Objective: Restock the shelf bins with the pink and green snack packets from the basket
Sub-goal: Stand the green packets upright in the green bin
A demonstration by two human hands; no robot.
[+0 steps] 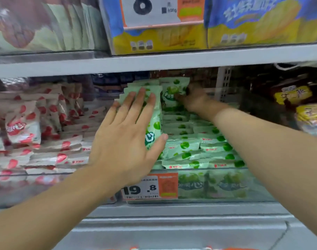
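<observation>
Green-printed white plastic snack packets fill the clear shelf bin. Our left hand presses an upright stack flat-fingered; our right hand, behind it, pinches another packet. We should seat it square, left of the dark bags.

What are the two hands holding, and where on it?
The left hand presses flat against an upright stack of green packets, gripping nothing. The right hand touches a rear green packet's right edge; a grip cannot be told.
</observation>
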